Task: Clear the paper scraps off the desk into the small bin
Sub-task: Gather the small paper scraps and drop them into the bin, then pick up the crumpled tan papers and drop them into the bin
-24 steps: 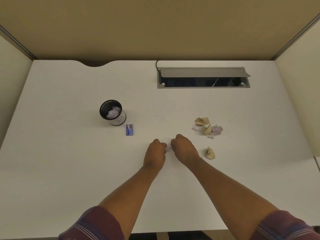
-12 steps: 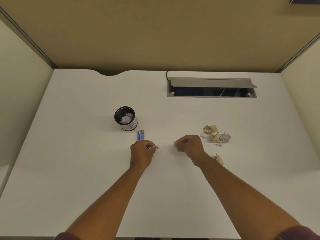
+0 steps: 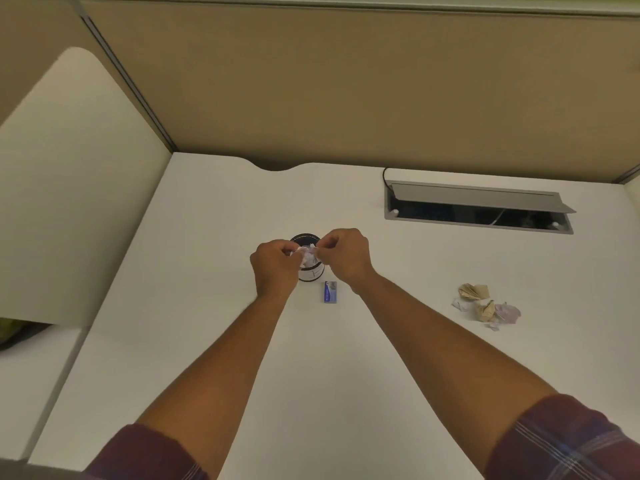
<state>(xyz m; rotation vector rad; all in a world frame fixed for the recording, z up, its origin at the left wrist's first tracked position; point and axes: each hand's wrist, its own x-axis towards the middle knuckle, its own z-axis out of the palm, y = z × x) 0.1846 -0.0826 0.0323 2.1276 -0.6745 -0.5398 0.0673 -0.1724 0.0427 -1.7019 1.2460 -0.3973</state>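
The small round bin (image 3: 311,274), black inside with a white wall, stands mid-desk and holds crumpled paper. My left hand (image 3: 275,268) and my right hand (image 3: 344,256) hover right over its mouth, fingertips almost meeting. Each pinches a small white paper scrap (image 3: 304,252) above the opening; the hands hide most of the bin's rim. A cluster of crumpled tan, white and lilac paper scraps (image 3: 485,303) lies on the desk to the right.
A small blue card-like packet (image 3: 330,292) lies flat just in front of the bin. A grey cable hatch (image 3: 478,207) is open at the back right. Tan partition panels enclose the white desk (image 3: 207,341) at the back and left.
Both hands picked small white scraps up from the desk's middle and carried them left and away to above the bin. The camera has tilted up and leftward.
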